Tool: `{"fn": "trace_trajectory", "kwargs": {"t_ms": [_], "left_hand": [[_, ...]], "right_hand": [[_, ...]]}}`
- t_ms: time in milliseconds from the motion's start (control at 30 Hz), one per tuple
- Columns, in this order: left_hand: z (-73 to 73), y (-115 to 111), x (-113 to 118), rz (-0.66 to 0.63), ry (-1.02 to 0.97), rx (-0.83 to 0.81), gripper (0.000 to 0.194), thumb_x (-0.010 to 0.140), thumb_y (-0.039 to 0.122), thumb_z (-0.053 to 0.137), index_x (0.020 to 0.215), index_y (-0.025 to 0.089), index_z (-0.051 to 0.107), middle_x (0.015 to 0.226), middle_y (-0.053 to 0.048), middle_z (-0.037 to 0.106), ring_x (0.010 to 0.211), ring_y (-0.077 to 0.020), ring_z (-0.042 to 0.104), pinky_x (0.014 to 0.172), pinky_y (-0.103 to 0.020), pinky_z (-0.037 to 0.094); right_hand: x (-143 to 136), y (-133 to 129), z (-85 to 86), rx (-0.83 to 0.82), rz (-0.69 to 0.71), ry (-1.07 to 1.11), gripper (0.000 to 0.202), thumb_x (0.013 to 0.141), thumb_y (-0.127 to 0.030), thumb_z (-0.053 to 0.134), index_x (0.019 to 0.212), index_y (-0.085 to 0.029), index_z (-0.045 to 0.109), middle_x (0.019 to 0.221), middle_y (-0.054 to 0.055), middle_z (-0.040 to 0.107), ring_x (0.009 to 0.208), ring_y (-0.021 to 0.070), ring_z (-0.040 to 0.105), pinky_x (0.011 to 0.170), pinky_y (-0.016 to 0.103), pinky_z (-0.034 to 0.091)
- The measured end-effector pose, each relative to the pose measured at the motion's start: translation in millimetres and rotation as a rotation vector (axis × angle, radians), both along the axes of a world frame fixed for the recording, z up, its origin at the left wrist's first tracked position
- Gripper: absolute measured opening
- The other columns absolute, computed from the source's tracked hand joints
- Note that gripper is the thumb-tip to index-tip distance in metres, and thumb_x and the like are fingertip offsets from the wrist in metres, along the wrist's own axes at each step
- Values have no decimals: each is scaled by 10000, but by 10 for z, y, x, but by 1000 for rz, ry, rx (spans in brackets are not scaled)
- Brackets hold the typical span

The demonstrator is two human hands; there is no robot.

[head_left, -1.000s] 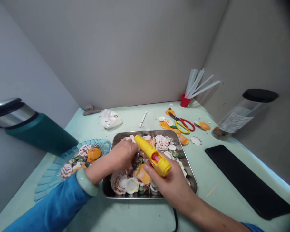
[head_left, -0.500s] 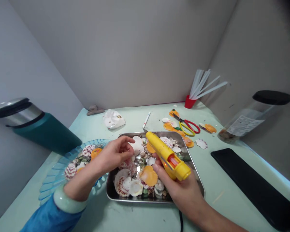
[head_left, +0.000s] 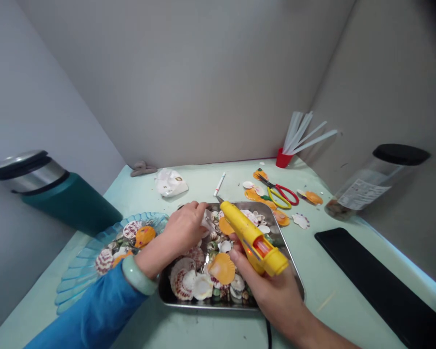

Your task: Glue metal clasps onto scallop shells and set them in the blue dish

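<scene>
In my right hand (head_left: 276,291) is a yellow hot glue gun (head_left: 252,237), its tip pointing away over the tray and a small orange light glowing on its side. My left hand (head_left: 187,225) reaches over the tray's far left part. Its fingers are bent closed at a white shell (head_left: 206,222), which is partly hidden behind them. The metal tray (head_left: 218,305) holds many shells, among them an orange scallop shell (head_left: 222,268) near the middle and a brown-speckled white one (head_left: 182,278) at the front left.
On the left, a blue glass plate (head_left: 70,278) of shells stands by a teal bottle (head_left: 76,201). Behind are a crumpled white bag (head_left: 170,182), a marker (head_left: 220,184) and scissors (head_left: 278,190). A red cup (head_left: 284,158) of glue sticks, a jar (head_left: 370,184) and a black strip (head_left: 378,281) lie right.
My left hand has moved right and its fingers have closed down at the white shell. The right hand with the glue gun stays nearly in place. The view has shifted slightly.
</scene>
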State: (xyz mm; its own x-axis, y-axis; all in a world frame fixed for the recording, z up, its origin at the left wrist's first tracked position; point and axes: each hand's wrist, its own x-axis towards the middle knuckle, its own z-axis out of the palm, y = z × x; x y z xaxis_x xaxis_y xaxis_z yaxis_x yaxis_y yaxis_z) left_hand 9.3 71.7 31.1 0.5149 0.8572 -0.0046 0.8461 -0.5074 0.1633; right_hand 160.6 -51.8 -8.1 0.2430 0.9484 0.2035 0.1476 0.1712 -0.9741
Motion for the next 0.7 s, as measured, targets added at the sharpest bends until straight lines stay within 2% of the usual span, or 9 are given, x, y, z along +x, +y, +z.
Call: {"fn": "trace_trajectory", "kwargs": {"t_ms": [167,267,367,467,600,700], "left_hand": [[-105,71,51,-63,38,13,402,675,162,628,1065,150,529,1027,-112,576,977,-277,569,834,-393,459],[-133,70,60,-98,-11,-18,450,661,136,613,1098,169,511,1051,-90,561,946,-244,588,813,-352,468],[-96,58,79,-136,-101,-71,461,675,95,565,1122,198,518,1029,-57,598,936,-211,605,817,-314,465],[-18,87,104,-116,-214,-131,478,715,113,539,1179,217,503,988,-34,655,899,-200,623,804,-320,475],[40,151,117,-91,-362,-258,537,715,136,588,1237,216,488,1030,-42,690,900,-196,644,821,-343,498],[41,144,108,-138,-465,-379,584,702,62,565,1257,224,485,1204,-54,647,1058,-184,615,914,-346,480]], "right_hand": [[13,5,-29,7,-19,-12,171,857,-303,615,1012,-230,624,979,48,710,863,213,674,590,261,527],[9,7,5,8,-22,-14,154,842,-297,626,974,-219,637,928,47,712,816,211,677,590,264,527],[30,20,109,4,-57,56,134,813,-305,645,904,-207,649,814,33,704,696,189,665,589,269,529],[103,56,211,-16,-121,126,186,783,-334,660,906,-197,637,762,25,679,603,164,622,532,262,499],[233,132,223,-7,-194,158,271,771,-354,678,979,-192,614,880,42,657,622,146,581,509,249,441],[291,172,172,-31,-212,176,306,766,-366,687,998,-183,610,943,56,644,649,146,571,510,250,414]]}}
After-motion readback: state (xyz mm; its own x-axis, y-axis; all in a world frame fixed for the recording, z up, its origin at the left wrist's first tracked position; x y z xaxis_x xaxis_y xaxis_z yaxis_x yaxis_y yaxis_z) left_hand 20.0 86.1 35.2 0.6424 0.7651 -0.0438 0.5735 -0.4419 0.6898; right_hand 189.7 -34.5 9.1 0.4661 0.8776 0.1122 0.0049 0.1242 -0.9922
